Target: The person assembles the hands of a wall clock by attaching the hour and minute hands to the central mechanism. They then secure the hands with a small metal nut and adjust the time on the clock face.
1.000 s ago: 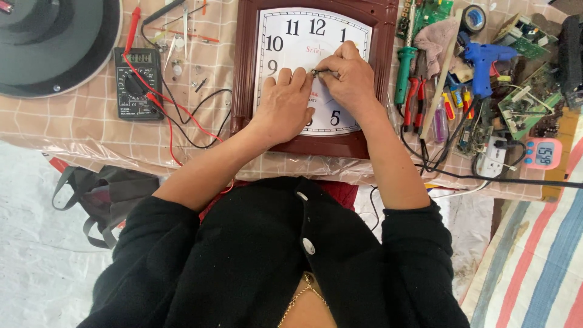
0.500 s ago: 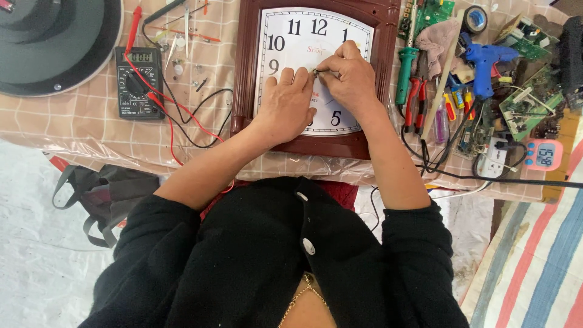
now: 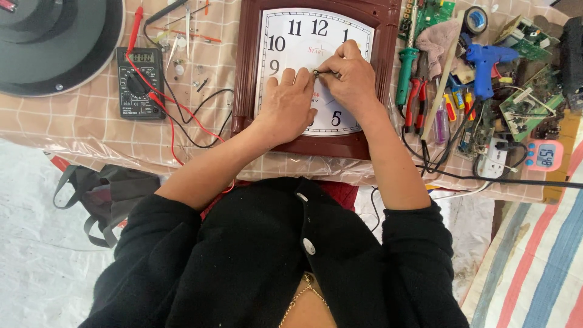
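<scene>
Clock [image 3: 303, 36], brown wood-framed with a white dial, lies flat on the checked table [image 3: 73, 121]. Left hand [image 3: 285, 106] rests open on the dial; right hand [image 3: 349, 76] pinches thin dark clock hands [image 3: 317, 73]. Looks bendy, so grip near the hub.

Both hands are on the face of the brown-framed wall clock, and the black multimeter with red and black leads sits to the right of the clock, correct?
Not quite. The head view shows the left hand and right hand on the face of the brown-framed wall clock, but the black multimeter with its red and black leads sits to the left of the clock, not the right.
</scene>
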